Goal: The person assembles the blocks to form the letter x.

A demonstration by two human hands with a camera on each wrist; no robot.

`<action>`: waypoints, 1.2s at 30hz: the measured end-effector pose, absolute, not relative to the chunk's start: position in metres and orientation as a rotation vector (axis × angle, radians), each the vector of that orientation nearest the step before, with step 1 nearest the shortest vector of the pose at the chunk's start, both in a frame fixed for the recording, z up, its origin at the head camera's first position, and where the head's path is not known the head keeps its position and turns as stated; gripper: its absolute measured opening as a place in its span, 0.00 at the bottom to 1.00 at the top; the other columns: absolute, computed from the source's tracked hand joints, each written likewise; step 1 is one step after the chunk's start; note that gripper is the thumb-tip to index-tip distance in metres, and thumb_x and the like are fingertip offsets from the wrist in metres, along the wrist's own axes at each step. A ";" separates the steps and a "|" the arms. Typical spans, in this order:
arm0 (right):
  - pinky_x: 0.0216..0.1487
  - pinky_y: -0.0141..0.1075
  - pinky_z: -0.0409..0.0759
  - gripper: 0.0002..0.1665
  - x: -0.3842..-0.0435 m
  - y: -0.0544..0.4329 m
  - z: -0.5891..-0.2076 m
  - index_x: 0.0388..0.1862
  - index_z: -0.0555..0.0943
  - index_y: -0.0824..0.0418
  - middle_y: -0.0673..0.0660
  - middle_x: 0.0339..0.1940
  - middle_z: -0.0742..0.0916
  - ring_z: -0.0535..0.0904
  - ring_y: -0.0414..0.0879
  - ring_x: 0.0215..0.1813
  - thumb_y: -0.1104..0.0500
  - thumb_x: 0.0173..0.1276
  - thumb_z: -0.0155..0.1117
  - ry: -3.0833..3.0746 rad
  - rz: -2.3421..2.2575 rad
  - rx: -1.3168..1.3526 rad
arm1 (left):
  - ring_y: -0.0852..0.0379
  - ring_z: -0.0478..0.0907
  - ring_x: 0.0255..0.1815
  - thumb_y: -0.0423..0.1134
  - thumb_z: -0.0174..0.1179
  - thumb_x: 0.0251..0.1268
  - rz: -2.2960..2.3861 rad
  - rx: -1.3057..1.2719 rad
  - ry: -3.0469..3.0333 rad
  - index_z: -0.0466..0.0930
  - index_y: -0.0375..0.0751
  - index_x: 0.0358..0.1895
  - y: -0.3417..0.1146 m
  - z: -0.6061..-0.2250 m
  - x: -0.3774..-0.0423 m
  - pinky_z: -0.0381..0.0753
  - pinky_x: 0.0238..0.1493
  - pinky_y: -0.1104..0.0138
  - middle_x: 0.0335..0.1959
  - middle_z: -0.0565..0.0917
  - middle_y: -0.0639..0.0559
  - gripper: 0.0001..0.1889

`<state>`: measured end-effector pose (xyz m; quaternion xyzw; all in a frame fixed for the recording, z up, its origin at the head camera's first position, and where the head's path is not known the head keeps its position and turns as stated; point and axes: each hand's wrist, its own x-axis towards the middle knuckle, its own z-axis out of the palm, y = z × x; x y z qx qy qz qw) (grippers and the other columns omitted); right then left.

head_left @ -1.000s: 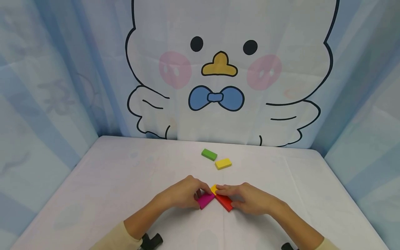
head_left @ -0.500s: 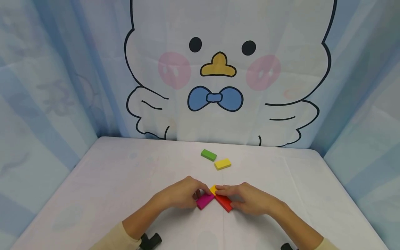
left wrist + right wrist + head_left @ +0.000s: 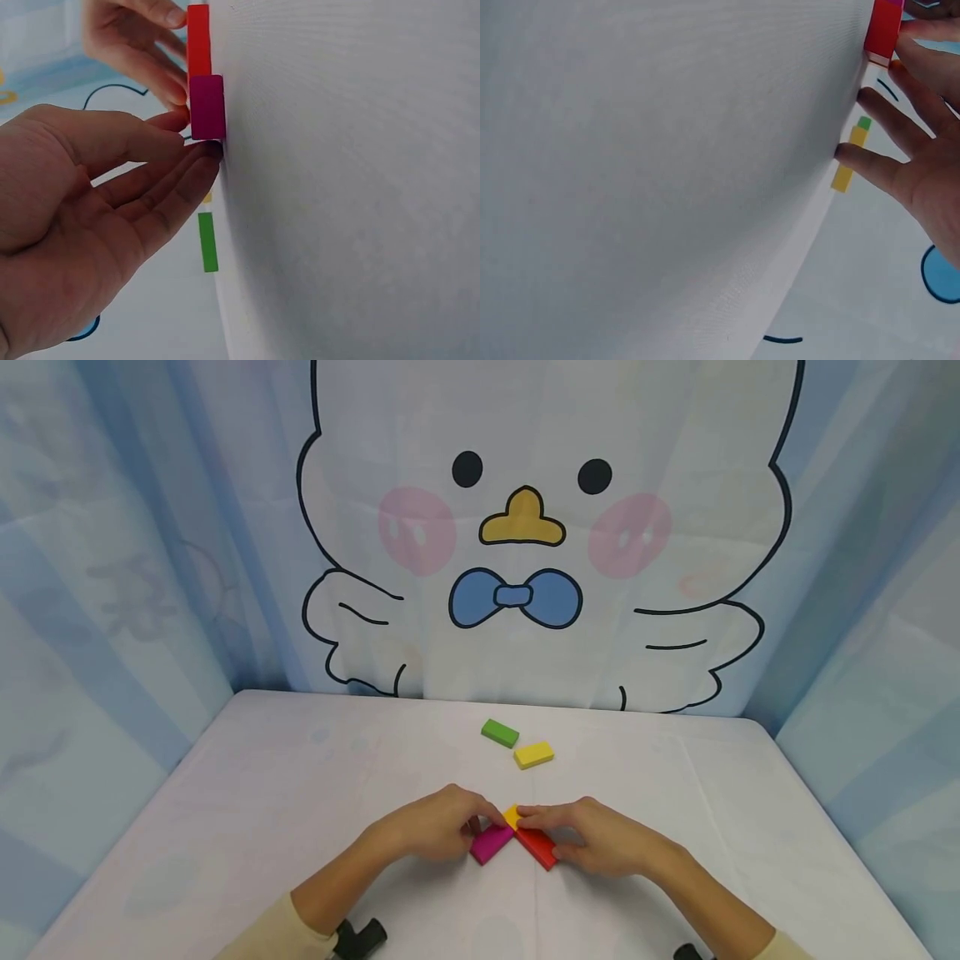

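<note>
A magenta block (image 3: 491,843) and a red block (image 3: 537,848) lie on the table, meeting at their far ends in a V. An orange-yellow block (image 3: 512,816), partly hidden by fingers, touches them at the tip. My left hand (image 3: 441,823) rests along the far left side of the magenta block; in the left wrist view its fairly straight fingers touch the block (image 3: 208,107) and table. With extended, spread fingers my right hand (image 3: 603,837) touches the top of the V, its thumb against the right side of the red block (image 3: 884,31).
A green block (image 3: 500,733) and a yellow block (image 3: 534,755) lie farther back on the white table (image 3: 300,777). Behind the table hangs a curtain (image 3: 525,652) with a cartoon bird; more curtains enclose both sides.
The left hand's fingers have drawn back slightly from the magenta block's near left end, showing more of it. The right hand and the other blocks keep their places.
</note>
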<state>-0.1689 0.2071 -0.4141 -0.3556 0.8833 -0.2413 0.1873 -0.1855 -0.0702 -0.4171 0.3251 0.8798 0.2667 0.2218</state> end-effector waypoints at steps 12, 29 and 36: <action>0.74 0.53 0.73 0.32 -0.170 0.208 -0.415 0.73 0.78 0.44 0.42 0.77 0.76 0.72 0.47 0.78 0.65 0.73 0.65 2.499 -0.706 -0.975 | 0.58 0.79 0.65 0.29 0.63 0.70 0.624 0.982 2.535 0.83 0.49 0.65 -0.071 -0.417 -0.187 0.80 0.68 0.61 0.66 0.83 0.57 0.22; 0.73 0.59 0.73 0.30 -0.175 0.217 -0.416 0.73 0.78 0.48 0.50 0.76 0.78 0.73 0.54 0.77 0.63 0.74 0.65 2.559 -0.730 -0.989 | 0.46 0.57 0.85 0.44 0.60 0.78 0.407 1.089 2.409 0.64 0.66 0.80 -0.070 -0.418 -0.184 0.58 0.79 0.36 0.83 0.61 0.64 0.31; 0.73 0.57 0.74 0.28 -0.176 0.218 -0.414 0.72 0.79 0.47 0.47 0.76 0.79 0.73 0.50 0.78 0.62 0.75 0.65 2.574 -0.722 -0.949 | 0.46 0.57 0.85 0.47 0.62 0.76 0.339 1.052 2.424 0.63 0.73 0.79 -0.068 -0.419 -0.184 0.60 0.77 0.33 0.83 0.59 0.67 0.33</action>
